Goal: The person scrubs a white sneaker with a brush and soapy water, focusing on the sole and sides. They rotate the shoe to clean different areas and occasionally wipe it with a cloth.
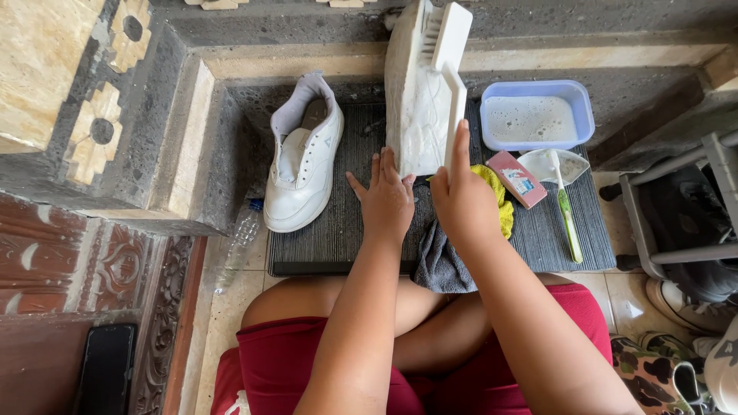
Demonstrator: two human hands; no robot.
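Right hand (463, 201): fingers curled tight round white brush (452, 81), bristles against upturned sole of white shoe (415, 92). Left hand (387, 201): fingers spread flat, steadying that shoe's lower end. Left of it, second shoe (304, 157) lying upright on grey mat (338, 223), seemingly awaiting scrubbing. Right of it, blue soapy tub (536, 115). Judged midway.
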